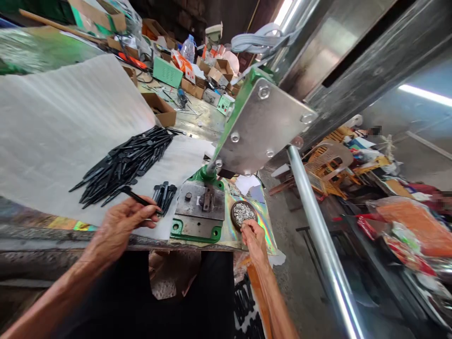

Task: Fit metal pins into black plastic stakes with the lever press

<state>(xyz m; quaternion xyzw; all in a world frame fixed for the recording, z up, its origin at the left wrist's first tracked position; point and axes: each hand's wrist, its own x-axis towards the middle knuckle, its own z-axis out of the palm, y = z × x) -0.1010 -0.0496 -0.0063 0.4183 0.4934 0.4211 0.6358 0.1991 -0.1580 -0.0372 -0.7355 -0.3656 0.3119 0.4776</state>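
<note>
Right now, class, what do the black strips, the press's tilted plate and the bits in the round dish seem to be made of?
Black strips: probably plastic, matte black with a dull sheen; coated metal is possible. The left hand holds one.
Tilted plate: bare metal, likely steel or aluminium, brushed grey with bolt heads.
Bits in the round dish: small shiny silver metal pieces that glint, at the right hand.

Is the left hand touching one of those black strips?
Touching. The head view shows the left hand pinching a black strip between its fingertips, just beside the big pile of black strips.
</note>
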